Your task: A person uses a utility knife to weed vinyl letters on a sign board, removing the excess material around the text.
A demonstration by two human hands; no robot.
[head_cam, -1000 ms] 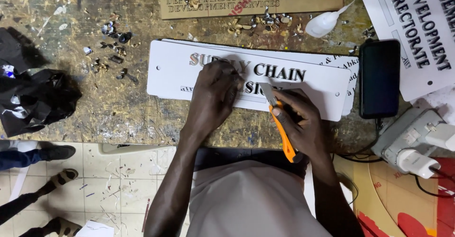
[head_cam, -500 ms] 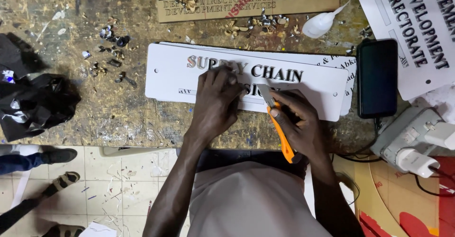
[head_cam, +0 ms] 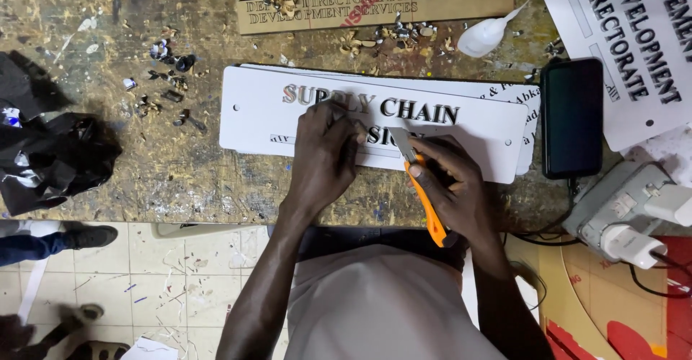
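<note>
Now the left hand [head_cam: 326, 151] lies flat on the white sign plate [head_cam: 252, 115], with the fingers spread and pressing on the raised letters near the plate's middle; it grips nothing. The right hand [head_cam: 454, 187] is closed around an orange utility knife [head_cam: 425, 201], and the blade tip touches the plate at the lower row of letters, just beside the left fingertips. The plate rests on the worn wooden workbench [head_cam: 180, 180], on top of other white plates of the same shape.

I judge the plate to be stiff, light and smooth, so it can slide; pressing it from above seems the safe hold, and the thin letters look easy to scratch or bend.

From the hands, a black phone [head_cam: 571, 118] lies at 3 o'clock, a brown letter board [head_cam: 468, 3] at 12 o'clock, a small white glue bottle [head_cam: 483, 37] at 1 o'clock, and a black bag [head_cam: 50, 158] at 9 o'clock.
</note>
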